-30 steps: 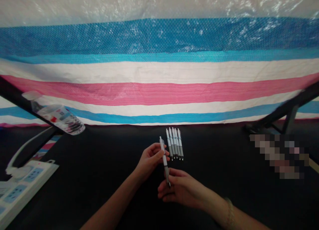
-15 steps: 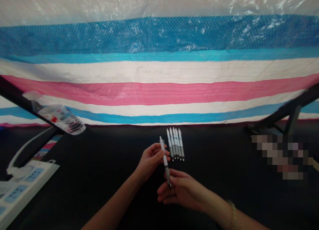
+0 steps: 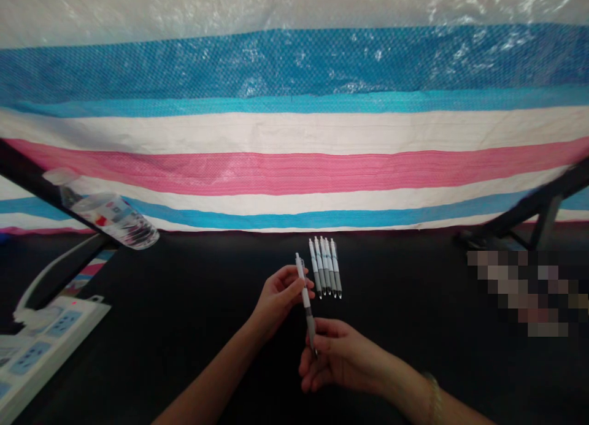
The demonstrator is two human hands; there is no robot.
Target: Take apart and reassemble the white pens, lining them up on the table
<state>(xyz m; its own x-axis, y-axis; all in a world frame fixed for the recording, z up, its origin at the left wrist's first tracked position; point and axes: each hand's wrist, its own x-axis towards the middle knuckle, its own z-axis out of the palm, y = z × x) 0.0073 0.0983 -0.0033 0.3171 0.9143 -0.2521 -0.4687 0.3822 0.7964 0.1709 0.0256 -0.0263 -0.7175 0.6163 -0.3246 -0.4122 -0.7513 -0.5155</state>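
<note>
My left hand [image 3: 278, 299] grips a white retractable pen [image 3: 305, 296] upright between thumb and fingers, with the pen's grey lower barrel pointing down toward me. My right hand [image 3: 343, 357] is below it, its thumb and fingers curled at the pen's lower end and touching it. Just past the pen, several matching white-and-grey pens [image 3: 326, 267] lie side by side on the black table surface [image 3: 184, 290], tips toward me. Neither hand touches that row. A beaded bracelet [image 3: 431, 399] circles my right wrist.
A white power strip [image 3: 46, 342] sits at the lower left. Above it, a clear plastic bottle [image 3: 110, 216] lies tilted against a black bar. A pixelated patch [image 3: 519, 293] covers something at the right. A pink, white and blue striped tarp [image 3: 294, 167] hangs behind the table.
My right hand has shifted slightly right and down, toward the pen's tip. The left hand still grips the pen. The row of pens looks unmoved apart from a slight drift of the view.
</note>
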